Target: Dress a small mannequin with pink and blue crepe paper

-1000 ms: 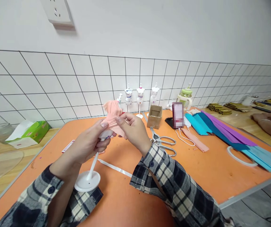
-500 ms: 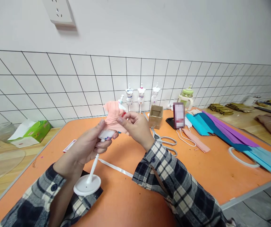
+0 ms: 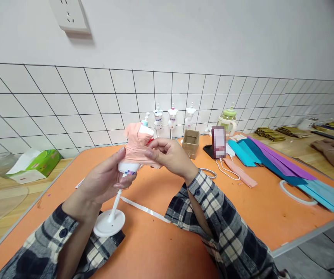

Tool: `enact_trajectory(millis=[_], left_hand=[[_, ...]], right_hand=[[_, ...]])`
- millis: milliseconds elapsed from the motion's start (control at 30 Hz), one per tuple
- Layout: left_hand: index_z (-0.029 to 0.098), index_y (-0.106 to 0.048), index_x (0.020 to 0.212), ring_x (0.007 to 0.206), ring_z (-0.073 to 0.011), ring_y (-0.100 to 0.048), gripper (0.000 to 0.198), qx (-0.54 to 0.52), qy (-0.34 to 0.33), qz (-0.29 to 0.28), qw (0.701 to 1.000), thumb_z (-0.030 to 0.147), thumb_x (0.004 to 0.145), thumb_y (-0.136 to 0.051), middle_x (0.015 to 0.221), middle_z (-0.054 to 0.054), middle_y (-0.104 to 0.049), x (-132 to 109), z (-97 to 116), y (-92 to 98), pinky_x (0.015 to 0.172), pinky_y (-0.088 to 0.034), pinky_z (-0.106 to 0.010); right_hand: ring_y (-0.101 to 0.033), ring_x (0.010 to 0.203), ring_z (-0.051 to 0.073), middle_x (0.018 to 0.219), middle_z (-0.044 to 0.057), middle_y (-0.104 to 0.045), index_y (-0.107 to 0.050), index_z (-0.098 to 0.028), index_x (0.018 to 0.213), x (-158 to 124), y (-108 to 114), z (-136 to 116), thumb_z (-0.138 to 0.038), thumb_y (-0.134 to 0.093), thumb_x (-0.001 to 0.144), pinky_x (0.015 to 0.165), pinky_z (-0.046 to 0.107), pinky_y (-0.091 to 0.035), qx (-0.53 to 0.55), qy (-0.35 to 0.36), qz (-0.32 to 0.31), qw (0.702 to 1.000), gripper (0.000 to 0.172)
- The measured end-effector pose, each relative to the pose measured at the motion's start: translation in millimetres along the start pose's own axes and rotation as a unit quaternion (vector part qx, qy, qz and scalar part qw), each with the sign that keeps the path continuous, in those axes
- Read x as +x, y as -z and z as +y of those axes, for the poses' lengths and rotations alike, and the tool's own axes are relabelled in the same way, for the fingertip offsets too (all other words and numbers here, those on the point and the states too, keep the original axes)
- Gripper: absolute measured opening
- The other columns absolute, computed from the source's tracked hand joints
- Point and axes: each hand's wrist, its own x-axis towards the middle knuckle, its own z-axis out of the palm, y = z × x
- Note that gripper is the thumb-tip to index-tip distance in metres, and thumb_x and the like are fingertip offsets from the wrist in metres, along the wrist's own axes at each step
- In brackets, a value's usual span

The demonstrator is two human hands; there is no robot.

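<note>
On the left, a green tissue pack (image 3: 49,161) is lying on the wooden surface. The left hand (image 3: 101,180) is curling partly closed around the lower body of a small white dress form (image 3: 130,168), which is tilting above the orange table (image 3: 242,217), its thumb resting by the pink cloth (image 3: 137,144). That cloth is wrapping across the form's chest and waist, wrinkling in front. A white strip (image 3: 145,208) is lying below. The right hand (image 3: 174,155) is pinching the cloth's right edge between thumb and bent forefinger; something red is showing beside those fingertips, too small to tell. Working well here likely means bracing the form firmly, keeping the pull even and gentle so that the thin cloth isn't tearing, and thumbing creases flat. Further right, a cardboard box (image 3: 190,144) and a phone (image 3: 219,142) are standing.
</note>
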Motion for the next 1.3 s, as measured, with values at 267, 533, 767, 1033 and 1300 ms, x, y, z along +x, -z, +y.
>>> enact_trajectory(millis=[267,533,767,1033,1300], left_hand=[[0.015,-0.065,0.095,0.039,-0.0081,-0.045,0.038,0.006,-0.017,0.01,1.0,0.052,0.089,-0.058,0.052,-0.001,-0.057,-1,1,0.6,0.039,-0.039,-0.017],[0.015,-0.065,0.096,0.043,-0.0104,-0.049,0.046,-0.002,-0.034,0.05,0.998,0.059,0.089,-0.055,0.056,-0.001,-0.056,4,-3,-6.2,0.04,-0.043,-0.02],[0.017,-0.063,0.1,0.043,-0.0078,-0.044,0.038,-0.031,-0.046,0.035,0.998,0.053,0.092,-0.054,0.064,0.0,-0.055,7,-9,-8.8,0.044,-0.045,-0.02],[0.013,-0.059,0.092,0.039,0.0003,-0.022,0.024,-0.121,0.017,-0.033,0.992,0.036,0.094,-0.052,0.074,0.0,-0.051,8,-12,-4.0,0.034,-0.024,-0.011],[0.017,-0.056,0.101,0.04,0.0026,-0.009,0.06,-0.116,0.001,-0.111,0.987,0.06,0.067,-0.079,0.068,0.005,-0.048,8,-22,-0.3,0.034,-0.011,-0.013]], right_hand=[[-0.055,0.065,0.009,0.068,-0.003,-0.058,-0.061,-0.017,0.077,-1,6,0,-0.048,-0.078,0.072,0.061,0.023,-0.047,-0.011,0.014,-0.025,1.0,0.035],[-0.059,0.068,0.01,0.076,-0.001,-0.064,-0.065,-0.018,0.083,2,-4,0,-0.048,-0.075,0.074,0.051,0.018,-0.046,0.052,-0.003,0.043,0.998,0.033],[-0.056,0.063,0.01,0.068,-0.002,-0.06,-0.067,-0.018,0.08,2,-10,1,-0.05,-0.073,0.074,0.046,0.018,-0.045,0.107,-0.023,0.05,0.993,0.033],[-0.057,0.061,0.009,0.068,-0.002,-0.062,-0.067,-0.018,0.085,5,-24,10,-0.05,-0.074,0.074,0.05,0.02,-0.049,0.092,-0.001,0.108,0.99,0.034],[-0.059,0.066,0.011,0.072,-0.001,-0.063,-0.067,-0.018,0.082,1,-32,4,-0.05,-0.074,0.075,0.06,0.023,-0.05,0.016,0.027,0.134,0.99,0.033]])
